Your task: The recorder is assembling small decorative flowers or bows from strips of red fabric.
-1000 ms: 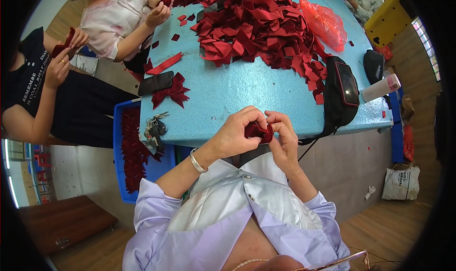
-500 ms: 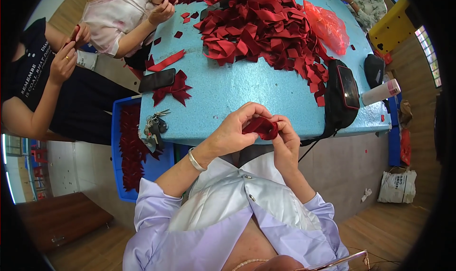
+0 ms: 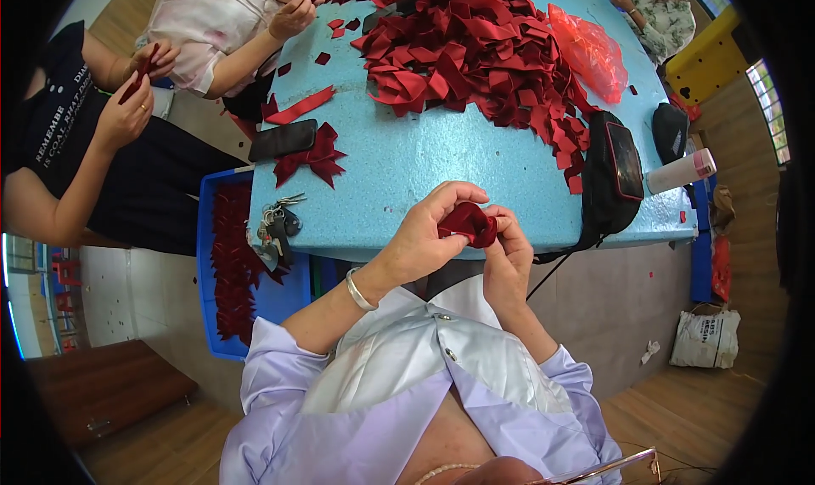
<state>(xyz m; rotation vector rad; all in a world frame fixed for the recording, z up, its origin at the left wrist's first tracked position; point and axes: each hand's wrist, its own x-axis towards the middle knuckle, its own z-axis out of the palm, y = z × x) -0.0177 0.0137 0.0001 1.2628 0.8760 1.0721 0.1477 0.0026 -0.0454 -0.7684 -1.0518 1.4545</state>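
A folded dark red ribbon (image 3: 468, 222) is pinched between my two hands, just off the near edge of the blue table. My left hand (image 3: 427, 234) grips its left side, thumb below and fingers curled over the top. My right hand (image 3: 510, 245) pinches the right end, where the ribbon rolls into a loop. Farther up the table lies a large heap of cut red ribbon pieces (image 3: 475, 47). A finished-looking red bow (image 3: 314, 156) rests to the left, partly under a black phone (image 3: 283, 140).
A blue bin (image 3: 206, 298) of red bows stands below the table's left edge. Keys (image 3: 279, 228) lie at that corner. A black bag (image 3: 609, 179), a pale tumbler (image 3: 679, 172) and a red plastic bag (image 3: 590, 53) are to the right. Co-workers handle ribbon at left and far right.
The ribbon between my hands has turned and opened a little, showing more of its face. My hands stay in nearly the same place. The co-worker at left has shifted their ribbon piece.
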